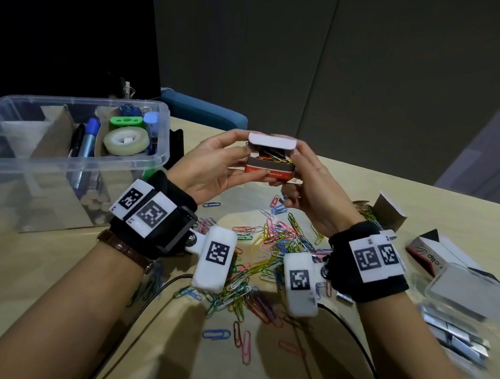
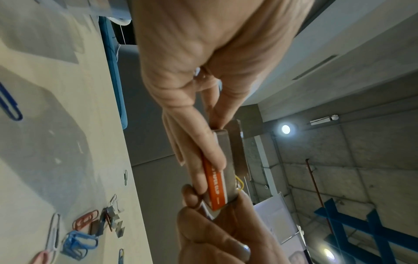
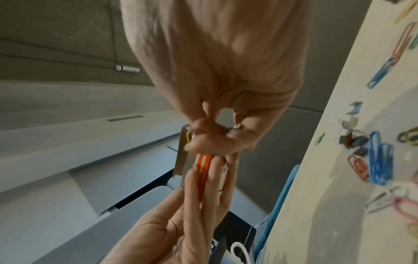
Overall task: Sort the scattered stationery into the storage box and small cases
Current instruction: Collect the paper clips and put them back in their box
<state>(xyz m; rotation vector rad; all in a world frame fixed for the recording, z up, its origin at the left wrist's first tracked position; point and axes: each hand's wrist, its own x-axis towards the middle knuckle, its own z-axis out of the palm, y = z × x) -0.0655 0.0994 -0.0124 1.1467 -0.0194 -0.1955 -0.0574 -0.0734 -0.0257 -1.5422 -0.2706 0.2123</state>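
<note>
A person's left hand (image 1: 214, 166) and right hand (image 1: 308, 183) grip the two ends of a small orange-and-white paper clip box (image 1: 268, 163), fingers curled round it, holding it raised above the table (image 1: 45, 275) with its white lid flap (image 1: 271, 140) tipped up and coloured clips showing inside. In the left wrist view the left fingers (image 2: 203, 155) lie along the box's orange side (image 2: 216, 185); the right wrist view shows the right fingers (image 3: 210, 141) bunched at its open end. Directly beneath the hands, a loose heap of coloured paper clips (image 1: 267, 241) spreads across the table, partly hidden by the white wrist-worn camera units (image 1: 214, 258). To the left stands a clear plastic storage box (image 1: 60, 149) with cardboard dividers, holding markers (image 1: 87, 139), a roll of tape (image 1: 126, 142) and a green item. To the right lie an opened cardboard box (image 1: 386, 211), another clip carton (image 1: 434, 254), a clear plastic case (image 1: 464, 291) and strips of staples (image 1: 456, 334), blurred.
</note>
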